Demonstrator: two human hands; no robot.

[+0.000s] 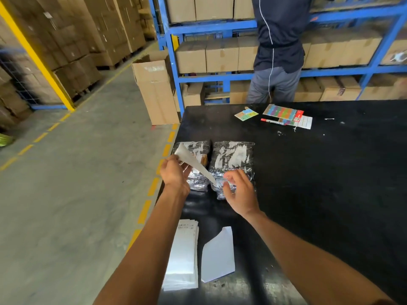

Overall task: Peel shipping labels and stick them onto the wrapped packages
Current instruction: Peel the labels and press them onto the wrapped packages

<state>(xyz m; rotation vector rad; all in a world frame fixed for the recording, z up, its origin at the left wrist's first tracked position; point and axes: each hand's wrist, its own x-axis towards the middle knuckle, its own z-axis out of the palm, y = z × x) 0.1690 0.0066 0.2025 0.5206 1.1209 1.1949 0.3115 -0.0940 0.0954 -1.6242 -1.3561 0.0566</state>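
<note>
Two wrapped packages in shiny plastic lie side by side on the black table (330, 172): the left package (195, 150) and the right package (233, 155). My left hand (174, 172) holds a white label sheet (193, 162) by its upper end, slanting down to the right above the packages. My right hand (239, 190) pinches the sheet's lower corner over the right package. A stack of label sheets (182, 256) lies near the table's front edge, with a loose white backing sheet (218, 254) beside it.
Coloured sticker cards (283, 112), a smaller card (246, 114) and a red marker (272, 121) lie at the table's far side. A person in dark clothes (277, 51) stands behind the table at blue shelves with cartons. An open tall carton (155, 89) stands on the floor left.
</note>
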